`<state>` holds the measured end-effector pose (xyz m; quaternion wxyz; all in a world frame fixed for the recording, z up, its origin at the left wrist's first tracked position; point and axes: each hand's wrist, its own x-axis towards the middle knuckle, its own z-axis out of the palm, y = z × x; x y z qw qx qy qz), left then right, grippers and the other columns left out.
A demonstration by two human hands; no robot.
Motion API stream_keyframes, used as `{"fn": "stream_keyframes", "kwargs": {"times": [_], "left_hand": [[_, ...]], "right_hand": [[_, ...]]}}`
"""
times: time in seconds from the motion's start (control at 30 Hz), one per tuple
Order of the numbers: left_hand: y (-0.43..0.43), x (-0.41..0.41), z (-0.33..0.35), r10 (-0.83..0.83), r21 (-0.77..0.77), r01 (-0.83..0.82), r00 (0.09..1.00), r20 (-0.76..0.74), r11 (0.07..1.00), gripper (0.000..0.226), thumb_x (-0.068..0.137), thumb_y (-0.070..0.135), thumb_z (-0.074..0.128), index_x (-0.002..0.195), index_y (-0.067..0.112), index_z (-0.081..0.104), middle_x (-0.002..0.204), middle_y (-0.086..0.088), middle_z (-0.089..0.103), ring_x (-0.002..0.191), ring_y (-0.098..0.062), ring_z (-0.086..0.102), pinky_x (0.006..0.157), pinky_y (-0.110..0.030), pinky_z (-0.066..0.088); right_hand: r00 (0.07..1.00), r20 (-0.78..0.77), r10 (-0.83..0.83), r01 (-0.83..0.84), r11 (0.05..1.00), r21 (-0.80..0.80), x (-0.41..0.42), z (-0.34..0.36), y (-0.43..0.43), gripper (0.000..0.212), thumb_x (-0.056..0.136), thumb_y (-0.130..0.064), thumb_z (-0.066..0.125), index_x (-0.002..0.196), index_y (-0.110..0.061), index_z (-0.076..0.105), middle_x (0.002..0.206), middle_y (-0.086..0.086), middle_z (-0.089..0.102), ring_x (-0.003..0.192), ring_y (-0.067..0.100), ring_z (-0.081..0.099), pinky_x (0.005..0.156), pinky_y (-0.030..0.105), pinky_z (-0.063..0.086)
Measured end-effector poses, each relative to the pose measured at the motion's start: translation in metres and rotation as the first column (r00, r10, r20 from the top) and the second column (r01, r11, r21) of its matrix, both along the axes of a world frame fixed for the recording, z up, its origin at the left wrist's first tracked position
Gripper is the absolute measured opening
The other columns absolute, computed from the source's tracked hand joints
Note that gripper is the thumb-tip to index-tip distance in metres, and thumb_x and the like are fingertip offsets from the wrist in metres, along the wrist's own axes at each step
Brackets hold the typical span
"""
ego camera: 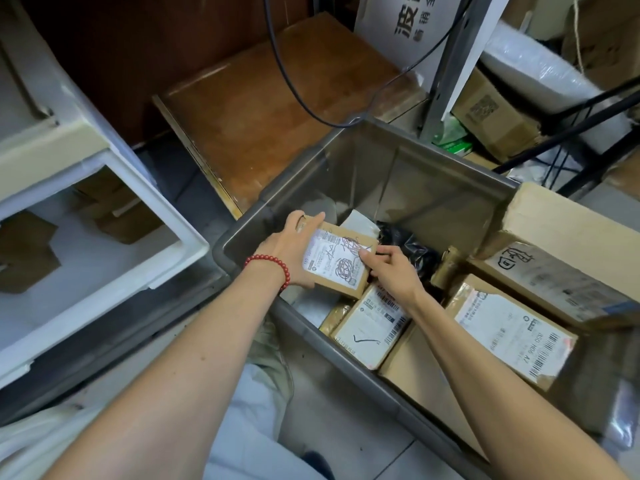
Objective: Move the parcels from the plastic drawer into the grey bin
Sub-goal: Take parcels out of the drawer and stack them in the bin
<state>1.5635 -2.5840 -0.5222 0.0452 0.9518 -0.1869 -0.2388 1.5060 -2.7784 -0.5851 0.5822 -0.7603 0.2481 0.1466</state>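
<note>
Gripped by the left hand (287, 252) round its left end and pinched by the right hand (391, 273) at its right edge, the parcel (341, 263) hangs inside the grey bin's (415, 174) left corner, long axis running hand to hand.

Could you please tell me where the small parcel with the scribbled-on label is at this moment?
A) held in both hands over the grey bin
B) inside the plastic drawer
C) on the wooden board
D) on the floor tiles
A: the left hand grips the small parcel and the right hand pinches its right edge, above the grey bin.
</note>
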Motion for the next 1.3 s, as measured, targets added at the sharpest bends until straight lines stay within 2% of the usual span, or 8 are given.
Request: {"fn": "stream_keyframes", "kwargs": {"times": [0.13, 0.3, 0.4, 0.5, 0.87, 1.03, 1.17, 1.3], "left_hand": [[-0.003, 0.0, 0.01, -0.041, 0.035, 0.036, 0.989, 0.141, 0.999, 0.103, 0.065, 0.052, 0.079, 0.148, 0.033, 0.022, 0.131, -0.005, 0.027, 0.084, -0.021, 0.052, 0.072, -0.032, 0.047], [-0.043, -0.021, -0.008, -0.138, -0.056, 0.142, 0.988, 0.068, 0.988, 0.093, 0.064, 0.05, 0.078, 0.141, 0.027, 0.031, 0.129, -0.004, 0.033, 0.105, -0.023, 0.052, 0.083, -0.037, 0.05], [-0.048, -0.015, -0.016, -0.325, 0.15, 0.293, 0.904, 0.277, 0.944, 0.091, 0.067, 0.057, 0.073, 0.14, 0.028, 0.027, 0.133, 0.0, 0.038, 0.114, -0.022, 0.041, 0.087, -0.035, 0.043], [-0.035, -0.005, -0.021, -0.418, 0.296, 0.324, 0.84, 0.346, 0.898, 0.106, 0.064, 0.066, 0.071, 0.146, 0.027, 0.015, 0.137, 0.0, 0.036, 0.122, -0.023, 0.035, 0.098, -0.039, 0.032], [-0.026, 0.001, -0.023, -0.329, 0.122, 0.305, 0.888, 0.322, 0.944, 0.111, 0.058, 0.064, 0.073, 0.145, 0.023, 0.019, 0.136, -0.003, 0.037, 0.116, -0.026, 0.043, 0.102, -0.04, 0.037], [-0.027, 0.002, -0.012, -0.114, -0.112, 0.155, 0.944, 0.309, 0.981, 0.11, 0.053, 0.064, 0.075, 0.144, 0.027, 0.024, 0.132, -0.001, 0.04, 0.112, -0.025, 0.042, 0.097, -0.04, 0.041], [-0.038, 0.012, 0.006, 0.053, -0.163, -0.01, 0.964, 0.262, 0.987, 0.112, 0.053, 0.069, 0.073, 0.144, 0.028, 0.022, 0.134, -0.004, 0.04, 0.117, -0.027, 0.04, 0.09, -0.041, 0.042], [-0.04, 0.007, 0.001, 0.095, -0.103, -0.071, 0.964, 0.248, 0.992, 0.107, 0.055, 0.073, 0.069, 0.14, 0.023, 0.027, 0.132, -0.007, 0.043, 0.118, -0.029, 0.042, 0.089, -0.041, 0.041]], "right_hand": [[0.998, 0.059, -0.012, 0.008, 0.998, 0.06, -0.006, 0.001, 0.002, 0.045, 0.083, -0.044, 0.071, 0.118, -0.021, 0.055, 0.113, -0.004, 0.067, 0.105, 0.012, 0.064, 0.099, 0.037, 0.049], [0.998, 0.058, 0.013, -0.013, 1.0, -0.012, -0.003, 0.004, 0.005, 0.039, 0.088, -0.039, 0.066, 0.119, -0.019, 0.057, 0.114, -0.002, 0.068, 0.104, 0.014, 0.064, 0.097, 0.036, 0.05], [0.998, 0.066, 0.023, -0.021, 0.999, -0.026, 0.0, 0.003, 0.005, 0.032, 0.089, -0.038, 0.065, 0.115, -0.02, 0.06, 0.107, -0.005, 0.071, 0.102, 0.012, 0.065, 0.096, 0.033, 0.049], [0.995, 0.089, -0.041, 0.041, 0.999, 0.002, 0.002, 0.0, 0.01, 0.033, 0.09, -0.035, 0.064, 0.117, -0.016, 0.063, 0.105, -0.004, 0.072, 0.1, 0.012, 0.066, 0.097, 0.034, 0.05], [0.981, 0.15, -0.127, 0.119, 0.991, 0.06, -0.008, 0.008, 0.003, 0.055, 0.088, -0.049, 0.061, 0.135, -0.02, 0.05, 0.121, -0.007, 0.063, 0.108, 0.005, 0.059, 0.099, 0.03, 0.046], [0.999, 0.035, 0.023, -0.019, 0.995, -0.098, -0.02, 0.003, -0.01, 0.038, 0.095, -0.061, 0.037, 0.114, -0.033, 0.055, 0.106, -0.015, 0.06, 0.109, 0.01, 0.057, 0.098, 0.031, 0.04], [1.0, 0.018, 0.0, -0.001, 0.997, 0.073, -0.016, 0.007, -0.005, 0.045, 0.097, -0.063, 0.019, 0.095, -0.038, 0.056, 0.11, -0.013, 0.06, 0.115, 0.011, 0.055, 0.107, 0.033, 0.037], [0.995, 0.085, -0.046, 0.021, 0.962, 0.273, -0.009, 0.008, 0.003, 0.056, 0.089, -0.069, 0.042, 0.127, -0.028, 0.05, 0.123, -0.011, 0.06, 0.114, 0.004, 0.057, 0.097, 0.021, 0.043]]}}
